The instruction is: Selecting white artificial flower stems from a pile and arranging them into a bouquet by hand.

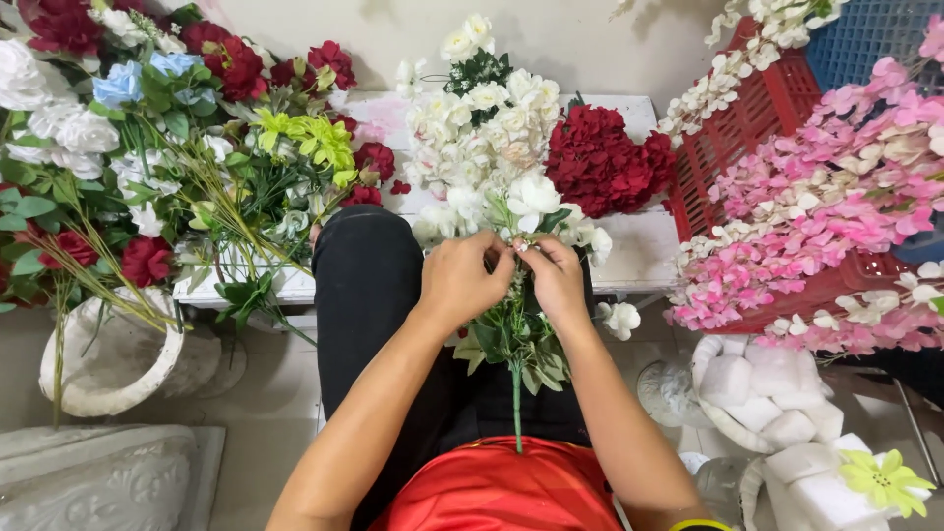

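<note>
Both my hands meet over my lap on a bunch of white artificial flowers (492, 147) with green leaves. My left hand (462, 280) grips the bunch just under the blooms, fingers curled. My right hand (556, 275) pinches at the same spot, beside a large white bloom (532, 195). The bunch's green stem (516, 393) hangs down between my forearms toward my red shirt. My black trouser leg (364, 285) lies under the hands.
A red flower cluster (605, 162) lies on the white bench (639, 251). Mixed red, white and yellow-green flowers (197, 128) fill a white pot (108, 364) at left. Pink blossom sprays (836, 216) spill from a red crate (757, 108) at right. White foam blocks (767, 403) sit at lower right.
</note>
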